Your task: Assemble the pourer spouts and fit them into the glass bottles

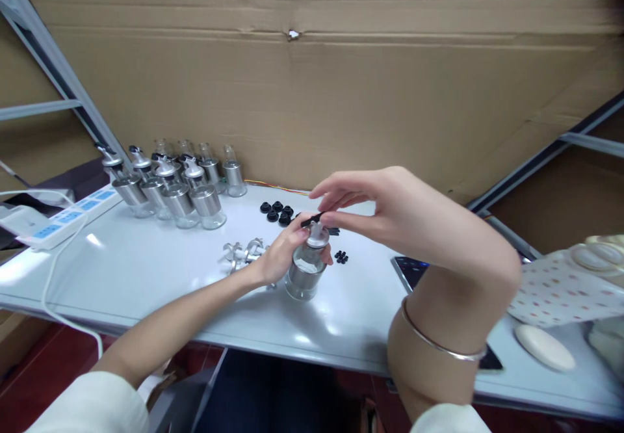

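"What's the grip, from your end?"

"From my remote seat, I see the left hand (283,251) grasping the glass bottle (305,278) about its top, near the white table's (175,264) front edge. The right hand (390,205) has its thumb at the black flap (311,220) above the spout (316,231); I can't tell whether it pinches."

"Best technique?"

"I'd brace the bottle, align the flap squarely, then press gently."

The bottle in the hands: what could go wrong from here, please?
The bottle, partly glass, might tip if the right hand pushes harder than the left hand steadies. The black piece, small and at the fingertips, could slip. The tiny black parts lie loose nearby and might scatter if knocked.
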The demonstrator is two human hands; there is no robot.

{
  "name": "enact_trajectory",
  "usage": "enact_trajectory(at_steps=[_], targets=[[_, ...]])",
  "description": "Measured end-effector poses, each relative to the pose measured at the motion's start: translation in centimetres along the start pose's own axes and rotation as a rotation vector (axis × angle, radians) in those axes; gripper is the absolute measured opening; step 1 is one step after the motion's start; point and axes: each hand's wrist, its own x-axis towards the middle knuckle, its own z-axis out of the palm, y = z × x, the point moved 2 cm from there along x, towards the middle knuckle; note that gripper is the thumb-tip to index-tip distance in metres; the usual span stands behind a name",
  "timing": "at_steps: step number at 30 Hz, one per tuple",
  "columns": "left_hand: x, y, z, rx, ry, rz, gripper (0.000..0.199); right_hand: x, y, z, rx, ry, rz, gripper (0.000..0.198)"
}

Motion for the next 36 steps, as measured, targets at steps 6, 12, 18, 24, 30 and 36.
enact_trajectory(at_steps=[6, 12, 18, 24, 30, 36], targets=[[-0.1, -0.8, 0.0, 0.027, 0.045, 0.016, 0.049, -0.6, -0.1, -1.3, 0.097, 0.270, 0.000, 0.020], [-0.2, -0.8, 0.1, 0.102, 0.098, 0.025, 0.046, -1.5, 2.1, 0.4, 0.010, 0.522, 0.115, 0.022], [-0.3, -0.5, 0.4, 0.214, 0.119, 0.075, 0.040, -10.4, 5.1, 9.7, 0.046, 0.610, 0.523, 0.040], [0.0, -1.2, 1.0, 0.104, 0.178, 0.121, 0.043, -14.2, 6.3, 14.7, 0.154, 0.555, 0.629, 0.039], [0.2, -1.6, 1.0, 0.068, 0.197, 0.194, 0.038, -13.9, 7.2, 15.1, 0.191, 0.658, 0.492, 0.038], [0.0, -1.8, 1.1, 0.010, 0.213, 0.225, 0.031, -14.2, 7.2, 15.5, 0.153, 0.694, 0.432, 0.037]])
